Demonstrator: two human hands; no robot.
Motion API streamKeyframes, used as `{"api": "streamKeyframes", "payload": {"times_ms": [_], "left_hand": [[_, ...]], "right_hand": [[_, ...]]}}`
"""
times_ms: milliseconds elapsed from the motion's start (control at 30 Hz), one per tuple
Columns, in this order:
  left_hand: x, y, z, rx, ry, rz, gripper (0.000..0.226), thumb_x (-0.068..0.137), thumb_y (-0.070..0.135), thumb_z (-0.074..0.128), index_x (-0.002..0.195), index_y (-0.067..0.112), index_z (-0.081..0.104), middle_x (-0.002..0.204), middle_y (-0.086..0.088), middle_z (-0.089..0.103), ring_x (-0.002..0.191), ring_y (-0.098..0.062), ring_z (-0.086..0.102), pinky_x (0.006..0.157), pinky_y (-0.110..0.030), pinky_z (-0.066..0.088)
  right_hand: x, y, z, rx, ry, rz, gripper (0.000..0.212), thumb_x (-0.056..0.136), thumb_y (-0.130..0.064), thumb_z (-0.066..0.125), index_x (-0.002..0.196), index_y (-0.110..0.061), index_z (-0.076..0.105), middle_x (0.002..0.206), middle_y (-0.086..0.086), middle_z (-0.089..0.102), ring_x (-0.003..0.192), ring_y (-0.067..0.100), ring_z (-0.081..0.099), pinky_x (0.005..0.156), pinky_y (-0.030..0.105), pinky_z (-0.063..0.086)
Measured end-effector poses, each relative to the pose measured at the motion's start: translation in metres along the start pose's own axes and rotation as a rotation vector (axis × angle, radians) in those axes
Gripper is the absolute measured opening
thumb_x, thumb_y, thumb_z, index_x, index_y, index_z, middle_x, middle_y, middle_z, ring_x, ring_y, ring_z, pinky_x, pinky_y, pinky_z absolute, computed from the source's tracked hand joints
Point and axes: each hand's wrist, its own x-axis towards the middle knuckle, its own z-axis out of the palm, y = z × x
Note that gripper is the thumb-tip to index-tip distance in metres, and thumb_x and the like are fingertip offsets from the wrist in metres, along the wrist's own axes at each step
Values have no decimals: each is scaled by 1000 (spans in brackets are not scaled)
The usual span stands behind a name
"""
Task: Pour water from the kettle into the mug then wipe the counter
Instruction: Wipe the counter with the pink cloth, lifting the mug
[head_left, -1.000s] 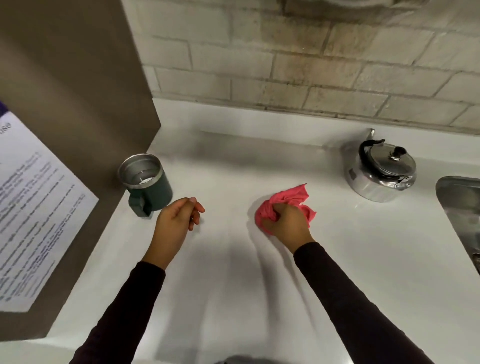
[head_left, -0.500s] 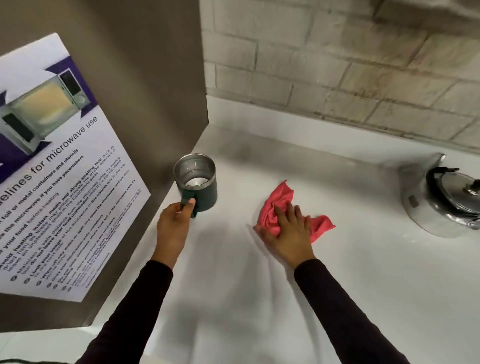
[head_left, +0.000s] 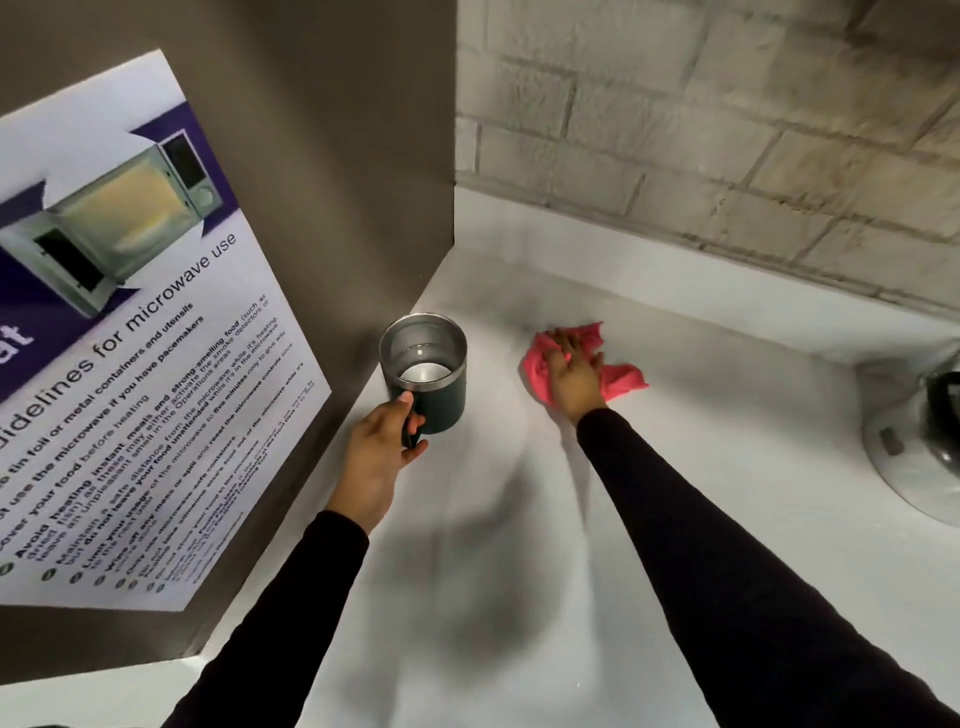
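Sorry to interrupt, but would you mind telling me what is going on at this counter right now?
A person is wiping the white counter with a pink cloth pressed flat under the right hand. The left hand grips the handle of the dark mug, which stands beside the poster panel. The kettle sits untouched at the right edge.
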Motion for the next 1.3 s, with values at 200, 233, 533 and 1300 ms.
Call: {"api": "streamKeyframes", "payload": {"times_ms": [200,233,533,1300], "left_hand": [[-5,16,-6,36,-37,103,37,93,27,49,57,16,43,50,12,49,79,-12,54,85,-35,50],[-5,19,-7,45,-41,128,37,93,27,49,58,17,43,50,13,50,80,-13,53,86,-35,50],[-7,39,-17,50,-29,151,43,92,27,50,50,17,44,47,13,52,77,-14,55,82,-35,50],[-24,53,-7,50,-96,182,40,94,26,47,56,15,42,51,11,53,77,-11,55,78,-33,50]], "right_hand": [[-1,-24,34,-186,-210,-249,43,102,-25,29,144,-23,38,158,6,25,148,21,10,118,48,-10],[-10,-23,38,-239,-250,-334,45,99,-30,32,143,-25,38,158,6,25,148,21,11,117,50,-10],[-33,30,8,-410,-372,-666,75,84,-41,63,148,-25,28,159,1,22,148,19,9,114,40,-9],[-115,-30,70,-380,-609,-837,43,90,-34,59,132,-31,54,154,-6,35,147,10,15,116,44,-13]]}}
